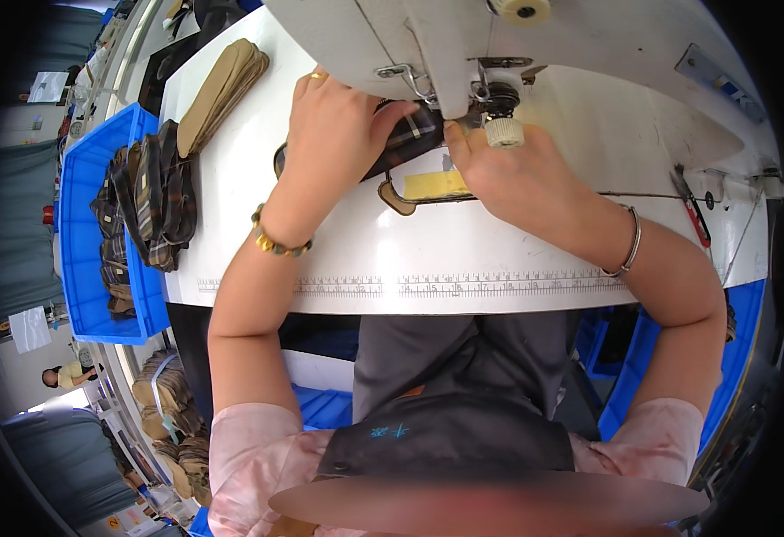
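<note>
A dark plaid fabric piece lies beneath the head of a white sewing machine, its right end at the presser foot. My left hand grips the piece from the left, thumb on top and the other fingers over its far side. Close to the needle area, my right hand is closed, with thumb and index finger at the fabric's right end. The machine's white knob partly covers this hand. Just below the fabric are a yellow strip and a small tan, dark-edged piece.
A stack of tan insole-shaped pieces lies at the upper left. Beside the table, a blue bin holds several plaid pieces. Red-handled snips lie at the right. A printed ruler scale runs along the near table edge.
</note>
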`<state>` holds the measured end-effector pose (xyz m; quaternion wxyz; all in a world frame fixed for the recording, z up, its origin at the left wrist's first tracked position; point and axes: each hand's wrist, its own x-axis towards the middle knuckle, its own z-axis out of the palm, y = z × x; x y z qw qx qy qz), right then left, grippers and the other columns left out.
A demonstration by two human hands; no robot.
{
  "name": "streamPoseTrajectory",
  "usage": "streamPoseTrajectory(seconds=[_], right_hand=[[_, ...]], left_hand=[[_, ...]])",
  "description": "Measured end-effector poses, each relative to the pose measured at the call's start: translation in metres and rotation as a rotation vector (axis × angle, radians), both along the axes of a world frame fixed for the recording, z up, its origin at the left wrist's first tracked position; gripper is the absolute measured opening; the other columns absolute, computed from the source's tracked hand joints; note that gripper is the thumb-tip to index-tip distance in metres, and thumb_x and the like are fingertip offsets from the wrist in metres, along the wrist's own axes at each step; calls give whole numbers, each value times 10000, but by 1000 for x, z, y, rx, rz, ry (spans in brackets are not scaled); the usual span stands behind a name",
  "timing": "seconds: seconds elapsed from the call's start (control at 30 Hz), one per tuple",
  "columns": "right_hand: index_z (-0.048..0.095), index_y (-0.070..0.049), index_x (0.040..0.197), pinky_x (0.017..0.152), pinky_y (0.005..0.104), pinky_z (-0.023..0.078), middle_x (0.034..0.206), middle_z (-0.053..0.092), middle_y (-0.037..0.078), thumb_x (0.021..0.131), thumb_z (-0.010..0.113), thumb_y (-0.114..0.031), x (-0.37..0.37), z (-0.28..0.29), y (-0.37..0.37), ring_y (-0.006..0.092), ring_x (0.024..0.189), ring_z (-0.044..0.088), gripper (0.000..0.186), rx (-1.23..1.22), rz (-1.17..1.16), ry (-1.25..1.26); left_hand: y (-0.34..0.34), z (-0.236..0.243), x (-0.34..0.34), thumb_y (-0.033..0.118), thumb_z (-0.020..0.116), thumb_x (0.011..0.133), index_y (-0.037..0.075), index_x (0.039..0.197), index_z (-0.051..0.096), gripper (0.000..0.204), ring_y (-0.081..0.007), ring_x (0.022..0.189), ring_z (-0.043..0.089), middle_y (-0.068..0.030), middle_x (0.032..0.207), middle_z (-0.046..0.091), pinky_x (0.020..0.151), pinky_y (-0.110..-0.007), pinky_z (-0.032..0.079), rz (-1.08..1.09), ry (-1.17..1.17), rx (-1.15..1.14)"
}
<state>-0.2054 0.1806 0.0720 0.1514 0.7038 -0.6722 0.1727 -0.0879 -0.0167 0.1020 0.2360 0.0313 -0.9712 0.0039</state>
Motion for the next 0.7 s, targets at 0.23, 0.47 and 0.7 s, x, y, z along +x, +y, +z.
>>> streamPoseTrajectory(seconds=[0.23,0.47,0.7], right_hand=[[652,-43,733,493,323,504,635,647,84,726,671,-83,5,5,4,210,592,682,45,19,-10,16],[630,-41,715,463,295,482,618,596,50,707,674,-97,11,4,8,155,555,636,71,18,-18,145],[631,-36,729,464,294,482,613,599,48,727,663,-97,9,2,7,157,549,638,69,-37,-3,117]], left_hand=[[10,-8,11,191,779,796,133,1015,778,227,-229,898,668,-9,992,724,726,-326,544,-244,-48,221],[5,-18,6,179,795,784,121,1027,778,250,-219,774,685,-8,968,728,638,-327,537,-270,21,79],[6,-28,4,205,798,775,149,985,783,217,-205,780,662,20,946,706,661,-321,538,-229,91,119]])
